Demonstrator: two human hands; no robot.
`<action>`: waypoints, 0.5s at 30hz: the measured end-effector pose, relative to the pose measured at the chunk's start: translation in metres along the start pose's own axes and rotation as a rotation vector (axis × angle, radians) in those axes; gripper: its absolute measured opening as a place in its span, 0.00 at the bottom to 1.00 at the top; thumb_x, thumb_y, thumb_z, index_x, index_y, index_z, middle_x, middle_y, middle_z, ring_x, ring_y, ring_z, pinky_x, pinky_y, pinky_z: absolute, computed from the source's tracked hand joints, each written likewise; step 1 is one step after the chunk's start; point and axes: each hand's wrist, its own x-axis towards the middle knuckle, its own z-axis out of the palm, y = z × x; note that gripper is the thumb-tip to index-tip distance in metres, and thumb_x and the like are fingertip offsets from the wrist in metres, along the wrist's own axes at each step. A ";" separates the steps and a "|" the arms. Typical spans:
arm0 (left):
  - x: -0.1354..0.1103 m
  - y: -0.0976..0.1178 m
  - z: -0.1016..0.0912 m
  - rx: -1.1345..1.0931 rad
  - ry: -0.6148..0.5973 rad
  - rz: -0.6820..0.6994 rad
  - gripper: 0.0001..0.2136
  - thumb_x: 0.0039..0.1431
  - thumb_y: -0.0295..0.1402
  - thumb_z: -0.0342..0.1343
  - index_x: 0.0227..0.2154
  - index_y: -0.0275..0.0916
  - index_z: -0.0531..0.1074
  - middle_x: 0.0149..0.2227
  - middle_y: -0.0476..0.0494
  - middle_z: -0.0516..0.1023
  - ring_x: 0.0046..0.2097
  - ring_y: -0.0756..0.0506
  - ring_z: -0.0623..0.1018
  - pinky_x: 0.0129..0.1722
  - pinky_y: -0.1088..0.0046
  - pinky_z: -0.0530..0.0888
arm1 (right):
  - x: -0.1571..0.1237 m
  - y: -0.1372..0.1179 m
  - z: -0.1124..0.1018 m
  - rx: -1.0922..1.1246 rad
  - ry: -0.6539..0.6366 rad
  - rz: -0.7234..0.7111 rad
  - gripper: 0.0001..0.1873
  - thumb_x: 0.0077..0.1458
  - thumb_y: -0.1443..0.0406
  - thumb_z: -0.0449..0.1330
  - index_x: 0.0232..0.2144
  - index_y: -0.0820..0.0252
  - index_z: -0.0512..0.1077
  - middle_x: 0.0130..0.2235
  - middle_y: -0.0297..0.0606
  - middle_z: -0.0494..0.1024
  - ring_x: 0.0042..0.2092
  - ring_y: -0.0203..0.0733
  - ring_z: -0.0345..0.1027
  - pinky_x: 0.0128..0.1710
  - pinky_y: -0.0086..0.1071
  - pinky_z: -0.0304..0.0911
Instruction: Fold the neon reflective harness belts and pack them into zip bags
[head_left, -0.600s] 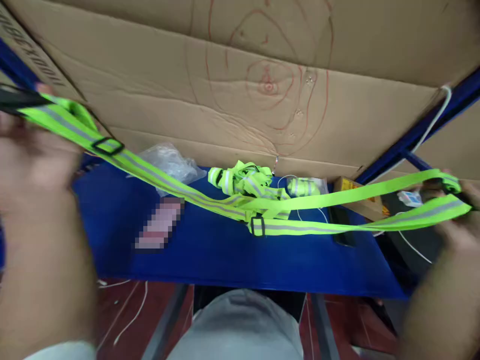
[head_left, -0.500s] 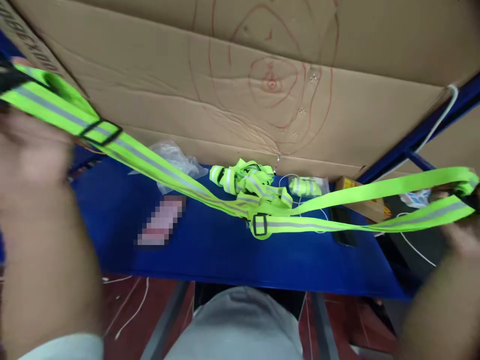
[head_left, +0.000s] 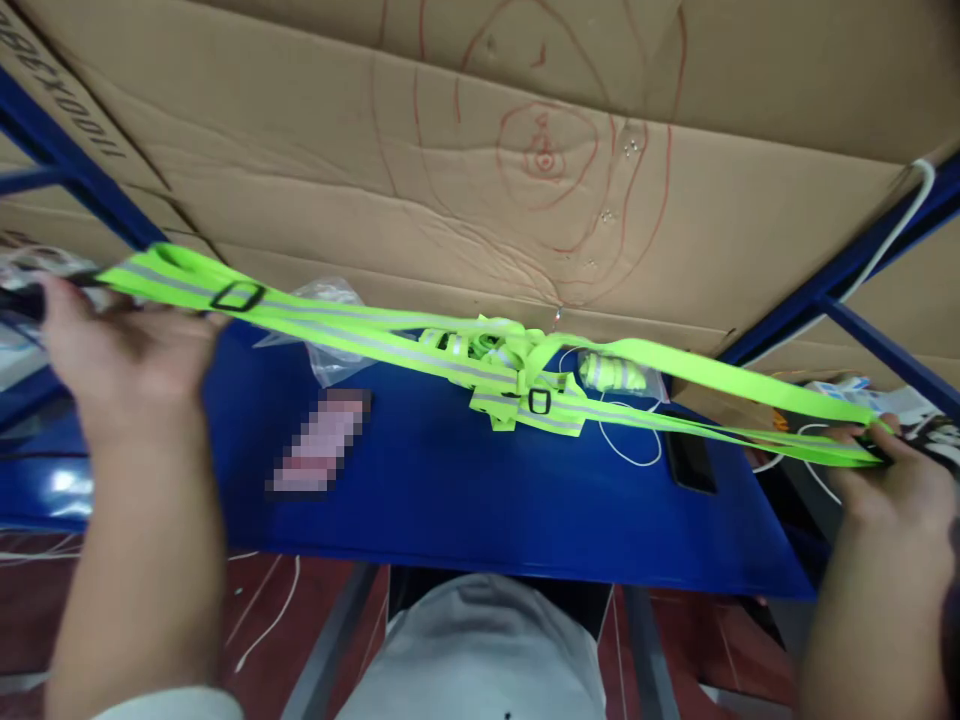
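Observation:
A neon yellow-green reflective strap (head_left: 420,362) with grey stripes is stretched wide across my view. Its left end, with a black part, is in my left hand (head_left: 139,350), thumb pressed at the black end. At the other side my right hand (head_left: 896,475) grips the strap's right end, fingers closed round it. Two black slide buckles show on the strap, a left one (head_left: 238,296) and one near the middle (head_left: 539,401). Behind the strap's middle lies a heap of similar reflective straps (head_left: 487,345), partly covered by it.
On the blue table (head_left: 480,510) are a crumpled clear plastic bag (head_left: 330,365), a pixelated pink item (head_left: 321,442), a black phone (head_left: 691,462), a white cable (head_left: 634,462) and a bagged reflective strap (head_left: 611,373). A cardboard panel (head_left: 300,130) with red rings stands behind.
My left hand has come down and into fuller view with the strap's left end. The right hand has moved slightly inward and down, and the strap now runs more level.

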 end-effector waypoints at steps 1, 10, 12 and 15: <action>-0.012 -0.011 0.000 -0.062 -0.051 -0.053 0.23 0.78 0.43 0.24 0.51 0.38 0.63 0.57 0.51 0.78 0.67 0.49 0.72 0.64 0.53 0.70 | -0.010 0.010 -0.002 -0.022 -0.022 0.007 0.25 0.56 0.69 0.63 0.19 0.54 0.50 0.32 0.36 0.65 0.29 0.32 0.53 0.28 0.42 0.44; -0.065 -0.030 0.015 -0.360 -0.094 0.075 0.27 0.51 0.57 0.68 0.45 0.42 0.75 0.49 0.55 0.83 0.61 0.44 0.75 0.65 0.59 0.71 | -0.077 0.044 0.004 -0.167 0.023 -0.133 0.14 0.55 0.58 0.61 0.43 0.56 0.70 0.36 0.42 0.72 0.29 0.42 0.70 0.31 0.45 0.67; -0.077 -0.018 0.022 -0.415 -0.083 0.069 0.26 0.50 0.55 0.70 0.44 0.43 0.76 0.47 0.56 0.84 0.58 0.45 0.77 0.66 0.58 0.70 | -0.101 0.031 0.013 -0.476 0.094 -0.386 0.19 0.61 0.59 0.59 0.51 0.59 0.75 0.48 0.52 0.76 0.45 0.51 0.78 0.45 0.48 0.72; -0.095 -0.002 0.034 -0.303 -0.018 0.103 0.28 0.45 0.58 0.71 0.39 0.41 0.76 0.44 0.53 0.84 0.54 0.44 0.80 0.64 0.56 0.73 | -0.142 0.002 0.034 -0.871 -0.106 -0.753 0.23 0.57 0.67 0.61 0.55 0.58 0.76 0.64 0.56 0.68 0.67 0.62 0.64 0.64 0.51 0.64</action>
